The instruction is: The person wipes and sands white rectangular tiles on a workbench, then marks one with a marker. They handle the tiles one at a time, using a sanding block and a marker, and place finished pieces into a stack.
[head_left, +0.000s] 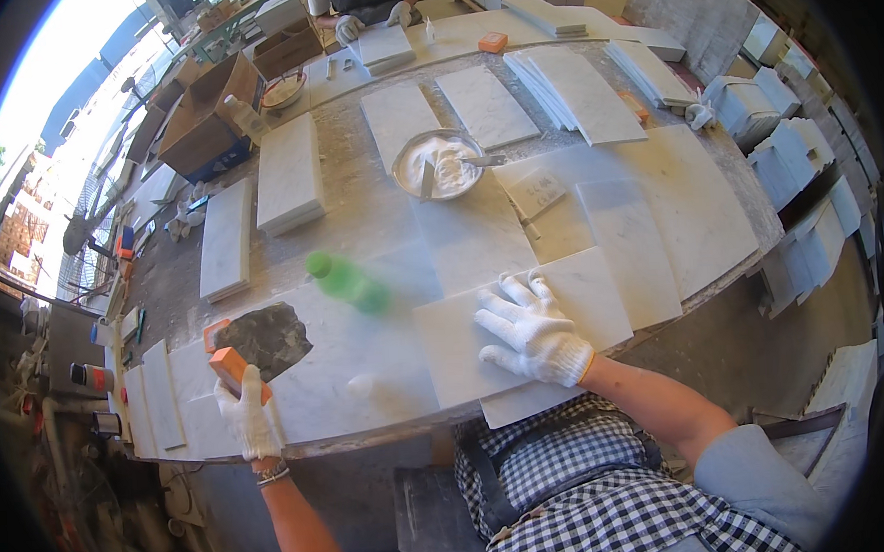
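My left hand, in a white knit glove, grips a small orange block that looks like a sanding block, near the table's front left edge. Just beyond it lies an irregular dark grey patch, perhaps a wet cloth, with a second orange block at its edge. My gloved right hand rests flat with fingers spread on a white marble tile at the front edge. Another tile juts out beneath it. Between my hands is a blurred green bottle, tilted.
A bowl of white paste with scrapers stands mid-table. Stacked marble tiles lie to the left, more to the far right. A cardboard box is at the back left. Across the table, a person's gloved hands are beside tiles.
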Available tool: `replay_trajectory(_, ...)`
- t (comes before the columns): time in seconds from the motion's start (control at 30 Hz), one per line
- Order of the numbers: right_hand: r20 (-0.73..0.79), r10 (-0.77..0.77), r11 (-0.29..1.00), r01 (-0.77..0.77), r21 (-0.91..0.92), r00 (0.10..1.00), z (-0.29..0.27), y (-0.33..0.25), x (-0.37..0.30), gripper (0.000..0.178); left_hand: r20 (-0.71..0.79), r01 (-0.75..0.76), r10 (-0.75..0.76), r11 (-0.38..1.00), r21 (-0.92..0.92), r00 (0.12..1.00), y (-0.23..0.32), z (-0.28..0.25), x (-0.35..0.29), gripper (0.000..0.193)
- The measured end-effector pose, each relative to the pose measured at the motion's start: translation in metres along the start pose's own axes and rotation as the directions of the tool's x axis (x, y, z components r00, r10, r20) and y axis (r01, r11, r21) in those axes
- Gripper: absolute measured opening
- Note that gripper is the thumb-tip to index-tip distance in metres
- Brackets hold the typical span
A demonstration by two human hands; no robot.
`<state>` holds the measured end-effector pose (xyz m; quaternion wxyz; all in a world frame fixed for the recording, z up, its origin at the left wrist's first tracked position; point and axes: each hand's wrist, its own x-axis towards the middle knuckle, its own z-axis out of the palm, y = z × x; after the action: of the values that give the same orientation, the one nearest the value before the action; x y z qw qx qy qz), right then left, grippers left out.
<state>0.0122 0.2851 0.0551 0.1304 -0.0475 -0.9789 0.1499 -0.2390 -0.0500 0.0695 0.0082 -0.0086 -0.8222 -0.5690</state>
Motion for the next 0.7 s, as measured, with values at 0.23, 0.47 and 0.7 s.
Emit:
replay_trajectory(0.23, -0.132, 0.004, 0.873, 0.061, 0.484, 0.991, -0.003, -0.013, -0.034, 0.056, 0.484, 0.299, -0.049, 0.838, -0.457, 0.874, 0.039, 0.009, -0.122, 0.084)
replay_trajectory(0.47, 0.065, 0.054, 0.526, -0.084, 0.847, 0.996, -0.023, 0.001, -0.073, 0.061, 0.865, 0.835, -0.261, 0.480, -0.268, 0.428, 0.033, 0.087, -0.223, 0.073)
replay_trajectory(0.7, 0.156, -0.033, 0.324, -0.137, 0.936, 0.987, -0.056, 0.018, -0.083, 0.021, 0.903, 0.842, -0.274, 0.517, -0.153, 0.332, 0.042, 0.095, -0.243, 0.065)
